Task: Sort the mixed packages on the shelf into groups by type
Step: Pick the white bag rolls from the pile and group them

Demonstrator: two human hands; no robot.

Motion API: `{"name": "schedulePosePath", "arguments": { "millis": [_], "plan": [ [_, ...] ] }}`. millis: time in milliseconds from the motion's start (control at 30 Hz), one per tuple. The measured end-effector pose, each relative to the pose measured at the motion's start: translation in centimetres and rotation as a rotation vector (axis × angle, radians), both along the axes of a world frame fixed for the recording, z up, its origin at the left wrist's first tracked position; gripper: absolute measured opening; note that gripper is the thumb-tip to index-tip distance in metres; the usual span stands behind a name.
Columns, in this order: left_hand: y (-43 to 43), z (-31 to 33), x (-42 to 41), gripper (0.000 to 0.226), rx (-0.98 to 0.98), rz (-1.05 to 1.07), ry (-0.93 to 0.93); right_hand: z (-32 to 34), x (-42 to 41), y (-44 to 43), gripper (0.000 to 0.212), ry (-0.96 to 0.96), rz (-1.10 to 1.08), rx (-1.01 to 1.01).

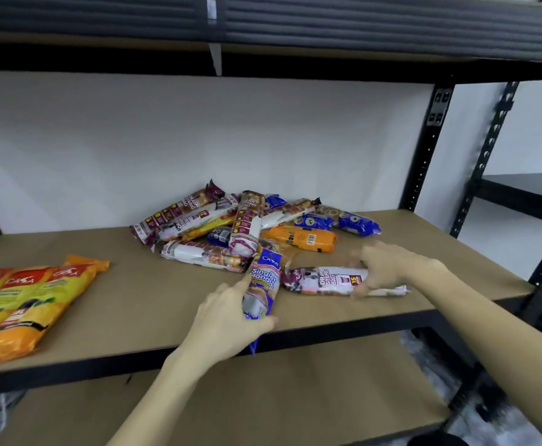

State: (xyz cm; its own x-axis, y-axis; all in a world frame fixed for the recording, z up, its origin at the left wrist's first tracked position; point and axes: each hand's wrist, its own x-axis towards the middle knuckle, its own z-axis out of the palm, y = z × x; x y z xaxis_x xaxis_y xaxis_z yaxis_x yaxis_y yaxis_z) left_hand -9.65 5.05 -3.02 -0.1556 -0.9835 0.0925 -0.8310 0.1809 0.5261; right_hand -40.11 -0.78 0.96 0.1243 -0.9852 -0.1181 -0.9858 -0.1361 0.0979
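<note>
A mixed pile of packages [247,220] lies mid-shelf: maroon-and-white drawstring bag rolls, blue packs and an orange pack [301,238]. My left hand [227,320] is wrapped around a blue "Singlet Handle" pack [264,281] at the shelf's front edge. My right hand [388,268] grips a maroon-and-white drawstring pack [324,280] lying flat just right of the blue one. Three orange-yellow packs [28,297] lie side by side at the left.
The brown shelf board [134,294] has bare room between the left group and the pile, and at the right end. Black uprights [430,140] stand at the right. A lower shelf [295,397] runs beneath; an upper shelf hangs overhead.
</note>
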Motion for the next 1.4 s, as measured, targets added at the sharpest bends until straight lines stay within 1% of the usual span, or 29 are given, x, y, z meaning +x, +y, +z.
{"name": "schedulePosePath", "arguments": {
  "millis": [67,100,200,267,367,467,533,667,767,867,1000,1067,1133,1200,1233,1267,1333,1400],
  "plan": [
    [0.5,-0.1,-0.1,0.091,0.015,-0.038,-0.034,-1.2,-0.4,0.9,0.067,-0.160,-0.080,0.010],
    [0.8,-0.2,-0.4,0.090,0.006,-0.034,-0.015,-1.8,-0.4,1.5,0.064,-0.218,-0.095,0.002],
    [1.4,-0.5,-2.4,0.073,-0.068,0.019,0.083,-2.7,-0.3,3.0,0.055,-0.333,-0.132,-0.077],
    [1.5,-0.8,-4.5,0.062,-0.103,0.071,0.120,-3.1,-0.3,4.2,0.046,-0.385,-0.215,-0.225],
    [1.3,-1.4,-9.5,0.050,-0.135,0.074,0.170,-2.7,-1.6,5.7,0.044,-0.531,-0.431,-0.467],
    [0.5,-1.6,-16.3,0.052,-0.156,0.010,0.188,-1.1,-4.8,6.7,0.050,-0.549,-0.556,-0.615],
    [-0.1,-1.3,-21.4,0.055,-0.131,-0.037,0.213,-0.1,-7.2,7.6,0.055,-0.566,-0.619,-0.670],
    [-1.1,-1.1,-30.6,0.053,-0.062,-0.096,0.280,0.6,-11.5,9.5,0.046,-0.586,-0.764,-0.714],
    [-1.6,-1.2,-35.9,0.054,-0.037,-0.091,0.297,0.6,-14.9,10.3,0.047,-0.564,-0.840,-0.733],
    [-2.5,-1.5,-39.8,0.065,-0.068,-0.059,0.256,0.3,-17.7,11.2,0.051,-0.546,-0.914,-0.735],
    [-3.3,-1.9,-42.7,0.081,-0.120,-0.011,0.150,-0.3,-19.0,11.4,0.049,-0.550,-0.912,-0.729],
    [-3.3,-2.0,-42.6,0.083,-0.118,-0.010,0.154,-0.3,-18.3,11.2,0.051,-0.553,-0.914,-0.729],
    [-3.4,-1.7,-40.8,0.086,-0.091,-0.055,0.200,-0.3,-16.7,10.8,0.051,-0.565,-0.882,-0.719],
    [-3.6,-1.2,-36.8,0.099,-0.041,-0.146,0.208,-0.3,-14.1,9.9,0.048,-0.579,-0.812,-0.691],
    [-3.4,-1.0,-34.0,0.104,-0.033,-0.187,0.183,-0.2,-12.5,9.4,0.048,-0.575,-0.772,-0.664],
    [-3.2,-1.0,-30.8,0.105,-0.053,-0.206,0.138,-0.2,-10.6,8.8,0.050,-0.558,-0.731,-0.628],
    [-2.9,-1.4,-23.2,0.098,-0.127,-0.147,0.023,-0.1,-5.3,7.3,0.059,-0.516,-0.674,-0.501],
    [-3.4,-1.8,-16.2,0.085,-0.217,0.011,-0.068,-0.3,0.7,5.8,0.055,-0.504,-0.619,-0.356]
  ]
}}
